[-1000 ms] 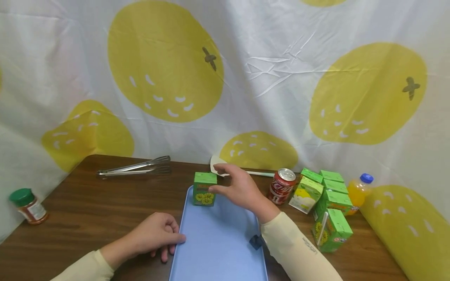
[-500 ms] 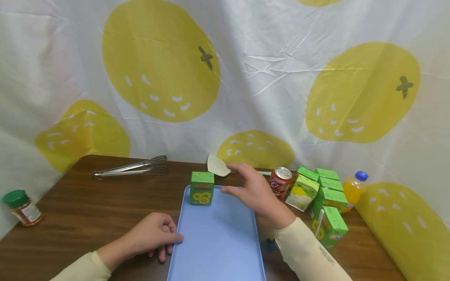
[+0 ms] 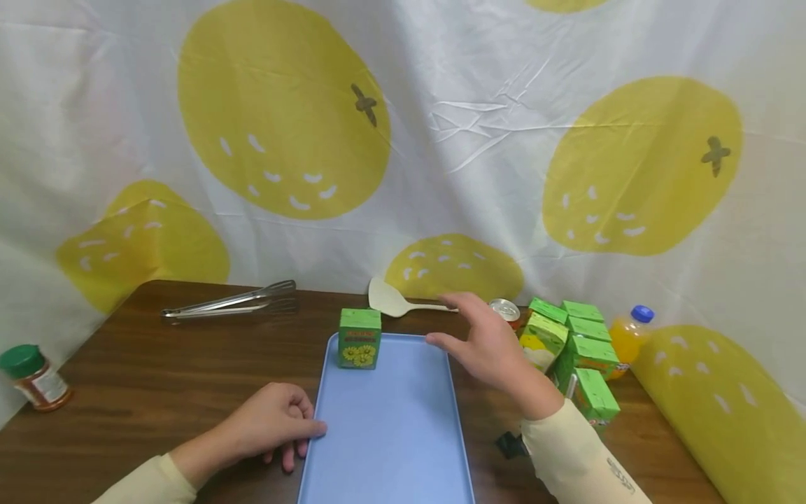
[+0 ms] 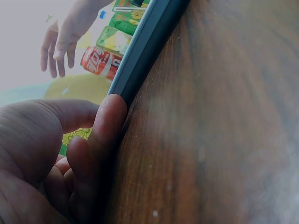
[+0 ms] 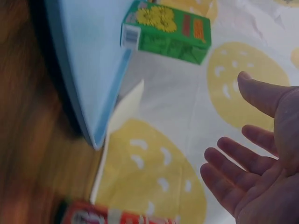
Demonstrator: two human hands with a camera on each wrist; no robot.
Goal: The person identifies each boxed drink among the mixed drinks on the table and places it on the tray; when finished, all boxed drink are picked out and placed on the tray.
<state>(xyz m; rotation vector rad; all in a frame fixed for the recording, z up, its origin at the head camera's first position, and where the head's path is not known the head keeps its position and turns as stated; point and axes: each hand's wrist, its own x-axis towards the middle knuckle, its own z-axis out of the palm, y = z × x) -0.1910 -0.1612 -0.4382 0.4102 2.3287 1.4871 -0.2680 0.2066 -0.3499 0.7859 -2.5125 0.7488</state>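
A pale blue tray (image 3: pixel 390 434) lies on the brown wooden table. On its far left corner a green drink carton (image 3: pixel 359 343) with yellow flowers stands upright. My left hand (image 3: pixel 267 423) pinches the tray's left rim, as the left wrist view shows, with the thumb on the edge. Above the tray's far right corner hovers my right hand (image 3: pixel 491 343), fingers relaxed and apart, holding nothing. It partly hides a red soda can (image 3: pixel 505 311), whose side shows in the left wrist view. In the right wrist view the carton (image 5: pixel 168 35) stands clear of that hand.
Several green cartons (image 3: pixel 588 350) cluster on the right beside an orange juice bottle (image 3: pixel 630 336) with a blue cap. A white spatula (image 3: pixel 387 297) and metal tongs (image 3: pixel 233 302) lie along the back. A green-capped spice jar (image 3: pixel 38 378) stands at left. Patterned cloth (image 3: pixel 466 203) hangs behind.
My right hand has drawn away from the carton to the right, leaving it standing on the tray. My left hand has stayed at the rim. The view has shifted slightly.
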